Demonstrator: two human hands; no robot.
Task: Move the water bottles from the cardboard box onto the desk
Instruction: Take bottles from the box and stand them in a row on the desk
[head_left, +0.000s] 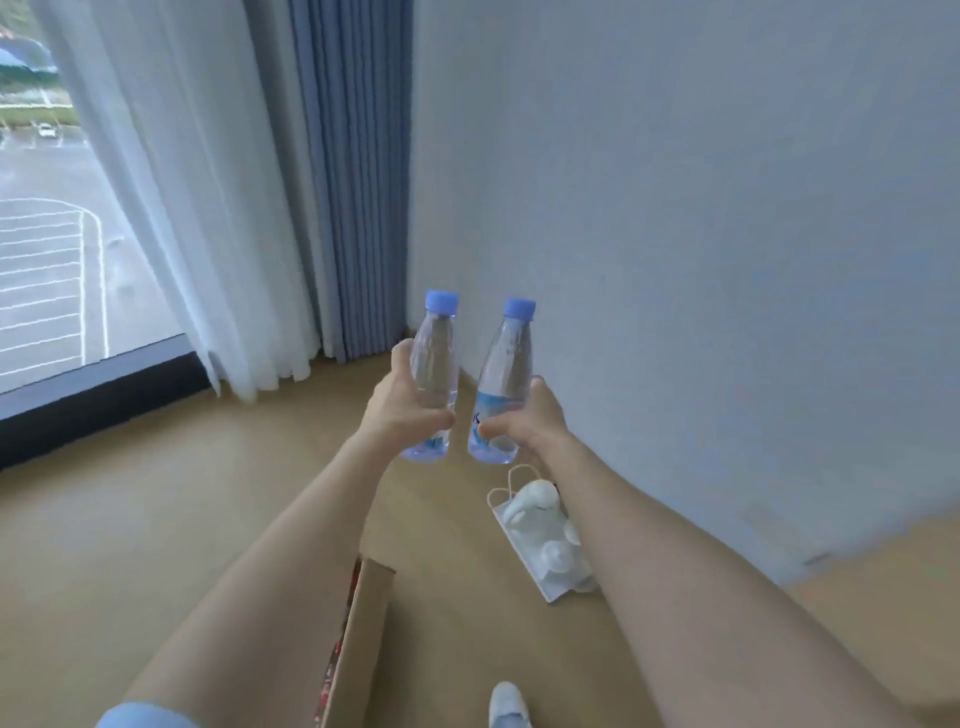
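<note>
Above the floor (156, 519), left grip (401, 411) wraps the left bottle (434, 358) low, right grip (525, 422) the right bottle (506, 364).

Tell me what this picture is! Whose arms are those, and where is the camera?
There is no machine here, just a person. The camera sits on the person's head and looks forward and down, so you see their own two bare arms reaching out. The left hand grips a water bottle with a blue cap. The right hand grips a second bottle just like it. Both are up in the air, caps on top. Below, on the tan floor, you can see part of a cardboard box and a white bag. Ahead are a wall, curtains and a window. No desk shows here.
</note>
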